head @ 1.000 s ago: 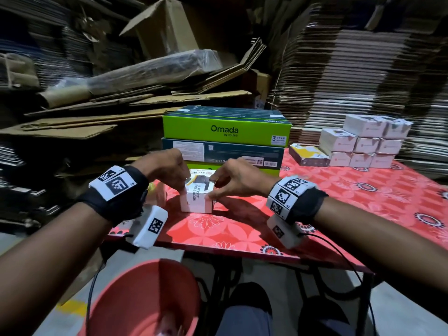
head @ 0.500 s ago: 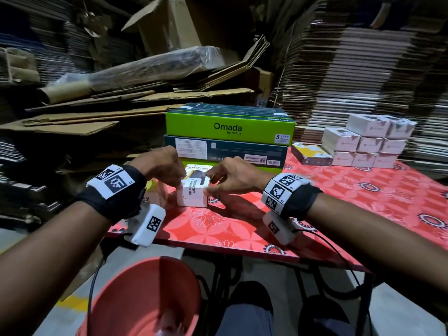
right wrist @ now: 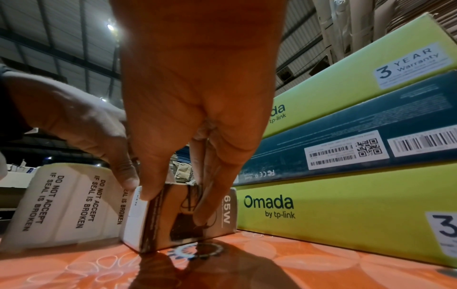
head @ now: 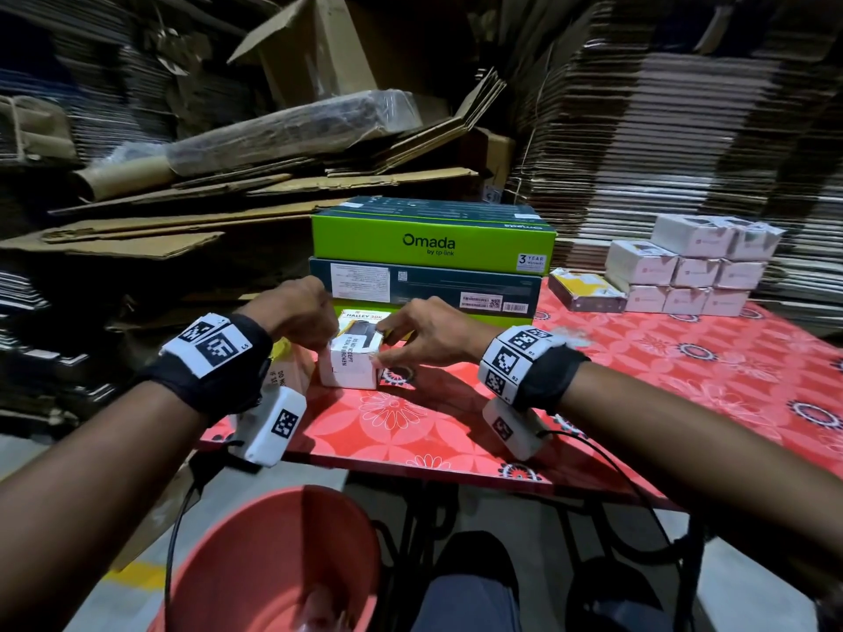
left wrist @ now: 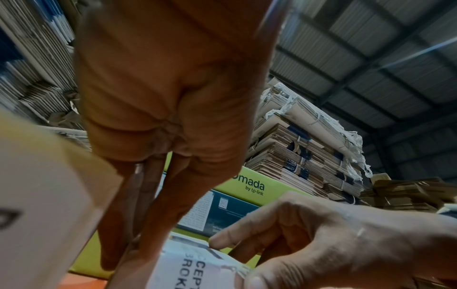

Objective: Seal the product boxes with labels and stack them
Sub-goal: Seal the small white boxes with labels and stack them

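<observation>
we see both hands curled on the small white product box (head: 349, 367) standing on the red flowered tabletop (head: 593, 403): the left hand (head: 299, 307) grips its left side, the right hand (head: 426, 333) pinches its right end. its white seal label (head: 352, 353) reads "do not accept if seal is broken"; the box side reads "65w". behind stand green "omada by tp-link" cartons (head: 433, 244).

A small white product box (head: 349, 364) stands on the red flowered counter (head: 410, 421), at about 9 o'clock of the counter's top. A white seal label (head: 353, 351) printed "DO NOT ACCEPT IF SEAL IS BROKEN" wraps over its top edge; one side reads "65W". Just beside it, toward 9 o'clock, sits a roll of seal labels (right wrist: 66, 205) bearing the same print. Well apart, toward 2 o'clock, a stack of white boxes (head: 693, 266) stands three tiers high.
</observation>
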